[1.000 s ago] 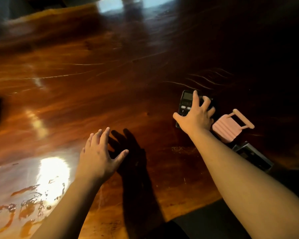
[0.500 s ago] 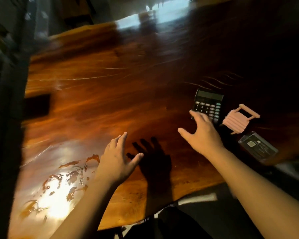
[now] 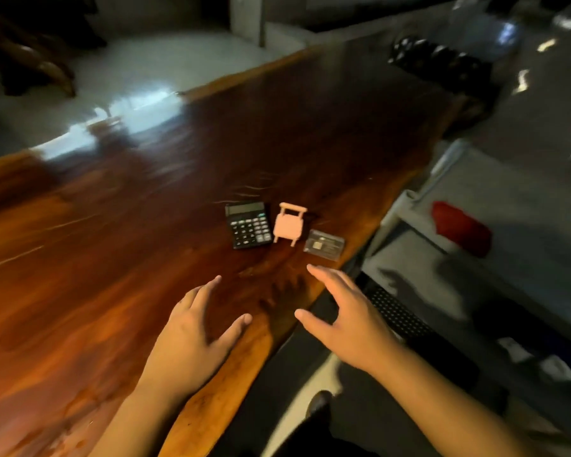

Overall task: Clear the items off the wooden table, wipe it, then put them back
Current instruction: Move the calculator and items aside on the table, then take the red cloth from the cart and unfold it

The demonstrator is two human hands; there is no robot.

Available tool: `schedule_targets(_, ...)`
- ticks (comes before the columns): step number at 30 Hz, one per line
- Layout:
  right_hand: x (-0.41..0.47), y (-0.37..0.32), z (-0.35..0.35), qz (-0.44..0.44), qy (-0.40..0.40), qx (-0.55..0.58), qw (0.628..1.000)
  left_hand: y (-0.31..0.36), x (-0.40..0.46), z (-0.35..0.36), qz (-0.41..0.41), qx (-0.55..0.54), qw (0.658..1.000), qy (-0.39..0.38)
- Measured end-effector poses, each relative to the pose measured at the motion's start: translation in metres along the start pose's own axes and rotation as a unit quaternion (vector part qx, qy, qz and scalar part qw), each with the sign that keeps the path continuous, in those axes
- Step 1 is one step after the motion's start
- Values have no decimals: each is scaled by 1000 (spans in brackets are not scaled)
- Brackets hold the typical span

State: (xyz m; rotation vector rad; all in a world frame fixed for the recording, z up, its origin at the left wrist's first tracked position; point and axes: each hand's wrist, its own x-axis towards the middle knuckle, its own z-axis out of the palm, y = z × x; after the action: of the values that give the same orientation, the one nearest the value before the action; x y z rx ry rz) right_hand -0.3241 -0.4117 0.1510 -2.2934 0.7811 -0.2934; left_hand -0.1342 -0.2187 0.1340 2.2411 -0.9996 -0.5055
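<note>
left hand (image 3: 192,328) hovering spread, empty | right hand (image 3: 346,318) same | calculator (image 3: 248,224), pink stand (image 3: 289,224), case (image 3: 324,245) sitting grouped by bench (image 3: 112,258) edge, likely replaced

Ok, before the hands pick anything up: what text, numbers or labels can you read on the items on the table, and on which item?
None can be read.
Calculator: key markings show as pale dots, too blurred; display is dark.
Clear case: a small pale label inside, too small and blurred.
Pink toy chair: no text visible.
Wooden table: no markings.
</note>
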Motion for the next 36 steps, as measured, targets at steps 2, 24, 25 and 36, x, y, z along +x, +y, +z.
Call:
schedule_targets(2, -20, 11, -18, 20, 37, -9, 999, 22, 7, 8, 41, -4, 999, -10)
schedule_targets(24, -71, 233, -196, 199, 153, 89, 964, 268, 120, 199, 153, -4, 978, -138)
schedule_targets(25, -67, 245, -203, 202, 153, 96, 963, 278, 128, 207, 152, 0, 979, -135)
schedule_targets(36, -3, 367, -299, 268, 159, 163, 936, 385, 220, 299, 94, 72, 980, -161)
